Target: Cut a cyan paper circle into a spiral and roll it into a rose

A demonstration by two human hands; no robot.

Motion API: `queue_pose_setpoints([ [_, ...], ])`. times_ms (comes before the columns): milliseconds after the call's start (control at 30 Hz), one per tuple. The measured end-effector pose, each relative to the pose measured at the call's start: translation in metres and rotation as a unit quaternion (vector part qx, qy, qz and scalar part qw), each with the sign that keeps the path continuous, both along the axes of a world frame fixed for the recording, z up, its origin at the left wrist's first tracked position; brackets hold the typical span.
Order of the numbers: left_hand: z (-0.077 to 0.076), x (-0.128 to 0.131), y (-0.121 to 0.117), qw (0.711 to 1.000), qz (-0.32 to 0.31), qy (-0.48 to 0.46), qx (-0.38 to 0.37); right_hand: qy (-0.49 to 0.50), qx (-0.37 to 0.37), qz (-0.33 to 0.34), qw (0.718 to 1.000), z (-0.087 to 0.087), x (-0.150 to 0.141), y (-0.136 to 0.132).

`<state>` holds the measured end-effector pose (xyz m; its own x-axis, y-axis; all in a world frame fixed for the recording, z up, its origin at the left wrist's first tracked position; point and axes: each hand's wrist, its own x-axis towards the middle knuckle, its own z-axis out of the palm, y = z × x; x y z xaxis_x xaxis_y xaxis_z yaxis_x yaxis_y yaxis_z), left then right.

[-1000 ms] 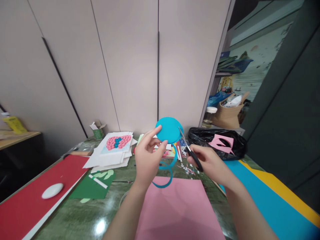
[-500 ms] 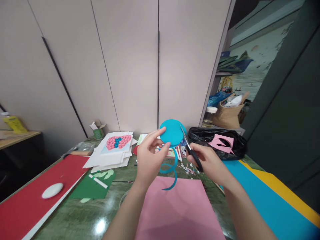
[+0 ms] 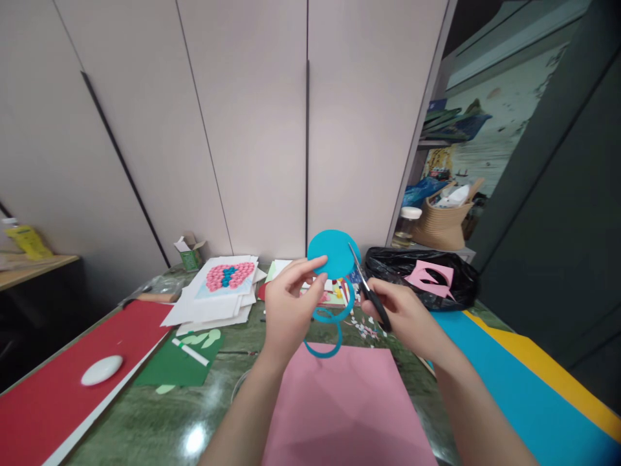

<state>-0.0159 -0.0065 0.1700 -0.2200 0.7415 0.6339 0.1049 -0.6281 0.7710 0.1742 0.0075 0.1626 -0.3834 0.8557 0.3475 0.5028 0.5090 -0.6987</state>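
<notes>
A round piece of blue paper (image 3: 330, 252) is pinched at its lower left edge between the thumb and fingers of my left hand (image 3: 294, 294). From it dangles a narrow, curling blue paper strip (image 3: 350, 304), looping down over the pink sheet. My right hand (image 3: 395, 304) grips black-handled scissors (image 3: 372, 299); their blades reach up across the right side of the blue circle. Under both hands lies the pink paper sheet (image 3: 349, 401) on the green table.
On the left are red paper (image 3: 87, 343) with a white oval object (image 3: 101, 370), green paper (image 3: 169, 362) with a marker (image 3: 191, 353), and white sheets (image 3: 213, 310). Blue paper (image 3: 514, 382) and a black plastic bag (image 3: 466, 285) with pink scrap (image 3: 431, 278) lie right.
The blue circle has turned and shifted slightly in my left hand. The hanging strip has swung and now curls into wider loops. My right hand with the scissors has barely moved.
</notes>
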Motion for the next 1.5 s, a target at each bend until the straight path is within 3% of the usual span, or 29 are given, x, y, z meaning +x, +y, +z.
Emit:
queue_pose_setpoints([
  [900, 0.0022, 0.0011, -0.0004, 0.998, 0.030, -0.045, -0.021, -0.005, 0.000, -0.009, 1.000, -0.0021, -0.0003, 0.0003],
  [1500, 0.0027, 0.0021, -0.0006, 0.999, -0.024, -0.008, -0.025, 0.025, -0.001, 0.000, 1.000, -0.0039, 0.0002, 0.0026],
])
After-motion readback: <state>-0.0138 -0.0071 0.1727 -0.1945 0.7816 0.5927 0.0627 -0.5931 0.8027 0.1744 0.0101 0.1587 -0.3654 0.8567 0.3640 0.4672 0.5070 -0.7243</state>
